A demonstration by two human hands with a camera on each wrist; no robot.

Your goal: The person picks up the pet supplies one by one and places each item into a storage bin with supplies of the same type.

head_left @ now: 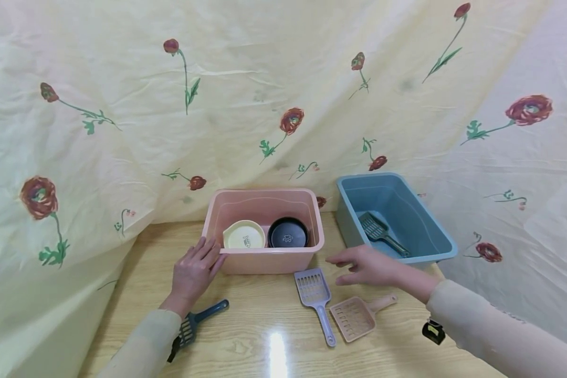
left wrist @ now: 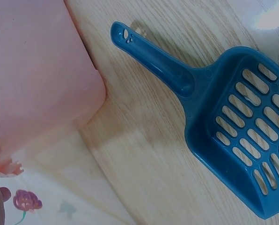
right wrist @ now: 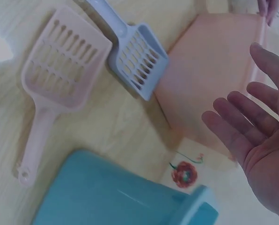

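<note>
A pink litter box (head_left: 264, 262) holds a cream round dish (head_left: 243, 234) with a fish mark and a black round dish (head_left: 288, 232) with a paw mark. My left hand (head_left: 195, 270) grips its rim at the left front corner; in the left wrist view only a bit of that hand shows. My right hand (head_left: 366, 266) hovers between the pink box and a blue litter box (head_left: 347, 220), fingers spread and holding nothing. Below it on the table lie a lavender litter scoop (head_left: 313, 289) and a pink litter scoop (right wrist: 39, 122).
A dark teal litter scoop (head_left: 385, 236) lies inside the blue box. Beside my left forearm, a blue litter scoop (left wrist: 195, 84) rests on the wooden table (head_left: 245, 325). Flowered cloth (head_left: 245, 94) hangs behind and at both sides.
</note>
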